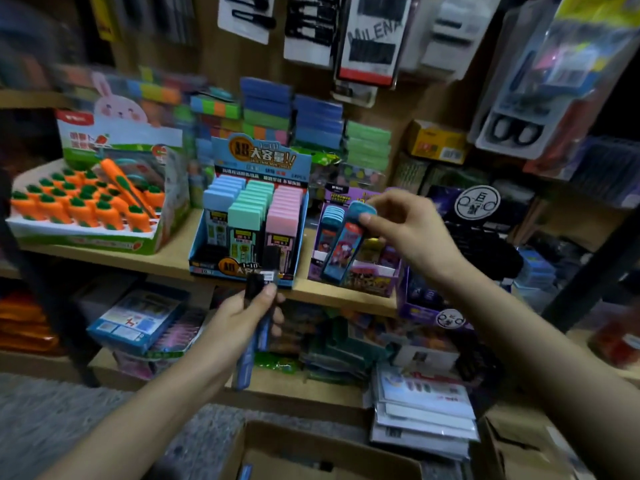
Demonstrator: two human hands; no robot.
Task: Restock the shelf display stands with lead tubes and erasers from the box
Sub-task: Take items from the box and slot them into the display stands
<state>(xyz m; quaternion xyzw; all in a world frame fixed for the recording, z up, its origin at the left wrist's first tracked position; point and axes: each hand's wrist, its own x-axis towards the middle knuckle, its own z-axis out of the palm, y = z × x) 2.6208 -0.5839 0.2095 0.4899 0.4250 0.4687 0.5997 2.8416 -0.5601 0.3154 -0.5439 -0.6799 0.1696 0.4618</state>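
Note:
My right hand (407,230) pinches the top of a blue lead tube (344,245) with a cartoon print, its lower end at the front of the purple display stand (363,277). Several similar blue tubes stand in that stand's left row. My left hand (247,315) grips a few dark and blue lead tubes (258,327) below the shelf edge. The blue display stand (247,216) in the middle of the shelf holds rows of blue, green and pink-capped tubes. An open cardboard box (311,452) sits at the bottom of the view.
A carrot eraser display (86,202) stands at the shelf's left. Stacked coloured packs rise behind the stands, and carded goods hang above. The lower shelf holds packaged stationery; a stack of flat packs (426,410) lies at the right, near another carton (519,448).

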